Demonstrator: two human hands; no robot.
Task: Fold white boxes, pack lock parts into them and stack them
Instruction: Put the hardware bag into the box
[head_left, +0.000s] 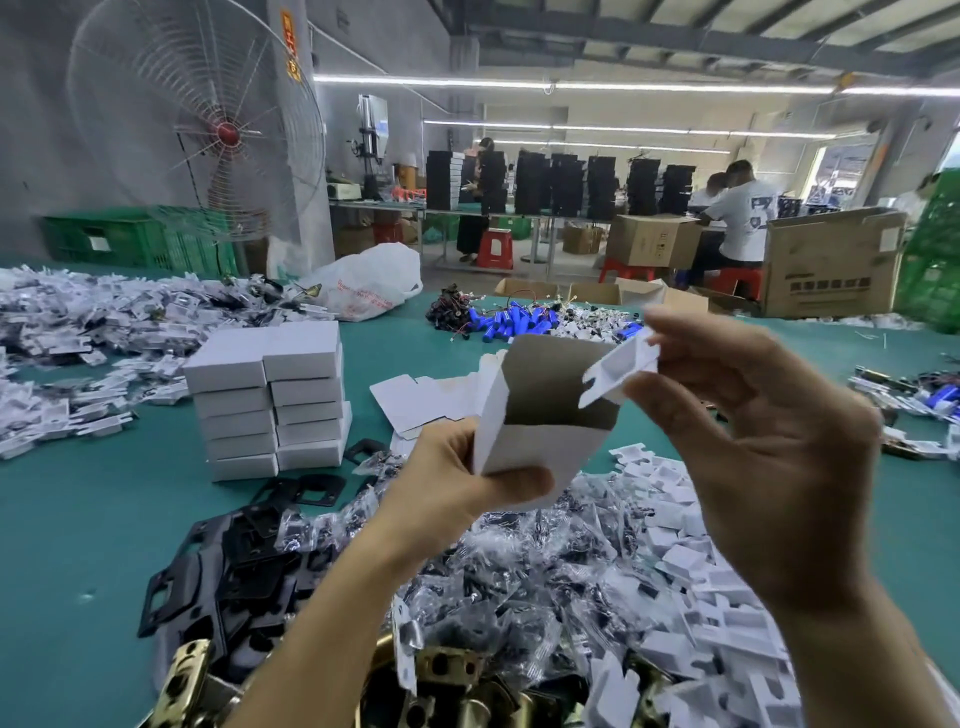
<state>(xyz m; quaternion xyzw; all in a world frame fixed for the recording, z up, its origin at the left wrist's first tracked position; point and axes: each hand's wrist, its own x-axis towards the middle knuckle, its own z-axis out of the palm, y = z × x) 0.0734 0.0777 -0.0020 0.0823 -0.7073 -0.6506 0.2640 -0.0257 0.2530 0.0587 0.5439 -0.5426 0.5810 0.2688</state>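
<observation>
A white box (540, 444), its top open, is gripped low by the left hand (467, 467) above the surface (78, 519). A plastic part (618, 366) is pinched in the fingers (701, 327) of the right hand (769, 441) at the box's mouth. If tilted, the part could be snagged on the rim, or the thin walls crushed by the thumb. Bare room is left ahead; the stack of boxes (270, 400) stands well apart leftward.
</observation>
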